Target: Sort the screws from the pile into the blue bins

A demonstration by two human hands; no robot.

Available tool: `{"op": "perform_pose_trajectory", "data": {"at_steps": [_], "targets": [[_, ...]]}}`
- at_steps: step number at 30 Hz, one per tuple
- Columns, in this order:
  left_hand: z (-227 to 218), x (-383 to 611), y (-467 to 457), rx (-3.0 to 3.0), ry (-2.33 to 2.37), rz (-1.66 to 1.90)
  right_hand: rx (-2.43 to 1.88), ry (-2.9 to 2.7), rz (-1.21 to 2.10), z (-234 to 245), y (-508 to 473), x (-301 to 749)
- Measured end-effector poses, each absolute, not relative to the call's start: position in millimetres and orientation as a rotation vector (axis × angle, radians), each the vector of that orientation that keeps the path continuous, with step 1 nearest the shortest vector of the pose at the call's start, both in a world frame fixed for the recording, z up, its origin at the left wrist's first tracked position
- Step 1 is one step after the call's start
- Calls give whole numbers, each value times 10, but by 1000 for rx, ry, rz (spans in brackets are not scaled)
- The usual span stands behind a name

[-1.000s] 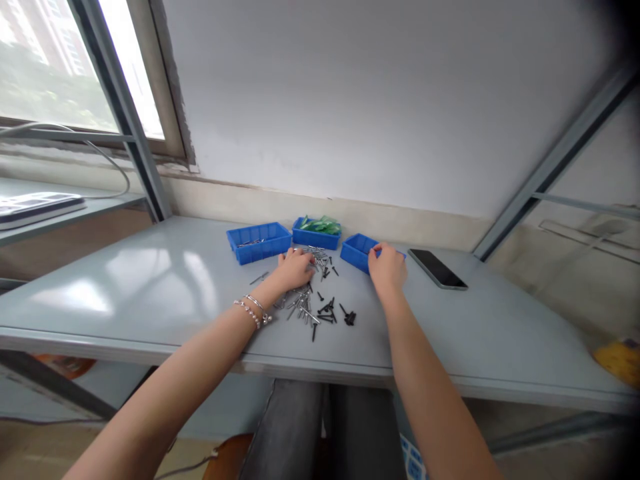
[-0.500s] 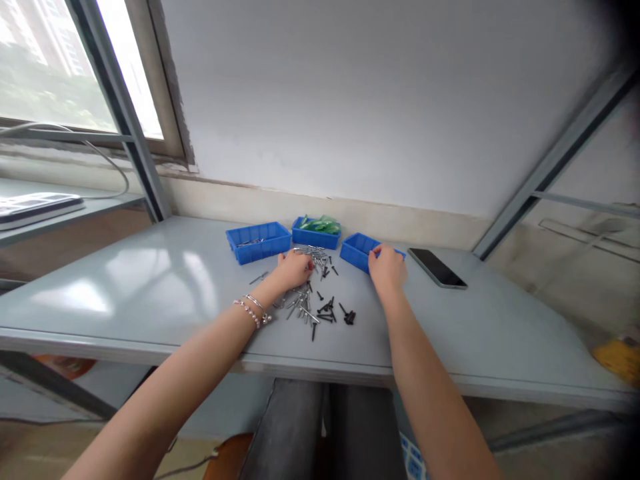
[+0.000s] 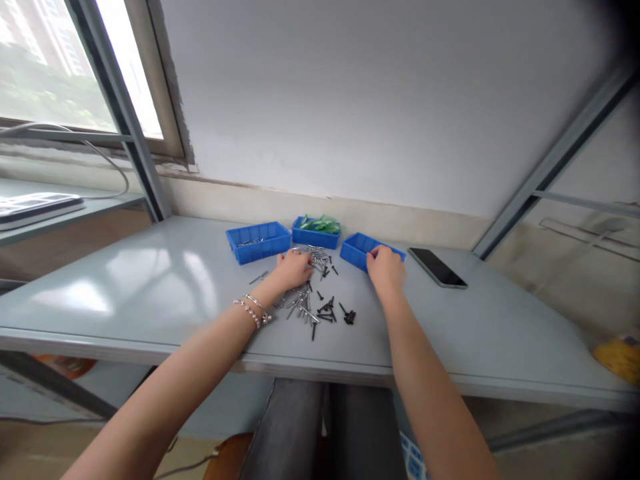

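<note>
My left hand (image 3: 294, 270) is over the heap of silver screws or pins (image 3: 301, 303), its fingers curled down among them. Whatever its fingertips grip is hidden. Black screws (image 3: 327, 308) lie loose to the right of the silver ones. My right hand (image 3: 387, 270) is at the near side of the right blue bin (image 3: 356, 251), thumb and fingers pressed together by its rim. I cannot make out what is between them. To the left, another blue bin (image 3: 263, 250) has a few silver pieces inside.
A third blue bin (image 3: 316, 241) at the back holds green plastic packets (image 3: 320, 225). Right of the bins lies a black phone (image 3: 437, 268). Behind the grey table (image 3: 150, 293) rises a white wall, with metal posts at both sides. Something yellow (image 3: 620, 359) sits at the far right.
My right hand has shifted very slightly left at the bin. The fingers of my left hand have moved a little over the silver heap. Bins and phone stay put.
</note>
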State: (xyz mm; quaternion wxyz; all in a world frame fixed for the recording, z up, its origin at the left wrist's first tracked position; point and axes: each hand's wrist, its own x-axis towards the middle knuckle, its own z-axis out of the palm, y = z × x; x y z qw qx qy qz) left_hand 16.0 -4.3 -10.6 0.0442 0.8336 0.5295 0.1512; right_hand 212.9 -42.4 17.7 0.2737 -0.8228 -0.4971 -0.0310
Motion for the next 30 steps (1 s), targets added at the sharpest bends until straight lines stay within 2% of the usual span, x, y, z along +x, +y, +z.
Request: {"op": "perform_pose_trajectory", "data": {"at_steps": [7, 10, 17, 30], "targets": [[-107, 156, -46, 2565, 1628, 425, -2155, -1379, -88, 172, -416, 2122], [-94, 164, -54, 2574, 1629, 415, -1985, -1528, -77, 145, -380, 2100], [-71, 172, -78, 2589, 1659, 391, -1533, -1940, 173, 24, -318, 1915], [-87, 148, -47, 2572, 1731, 348, -1492, -1975, 201, 6, -334, 1844]]}}
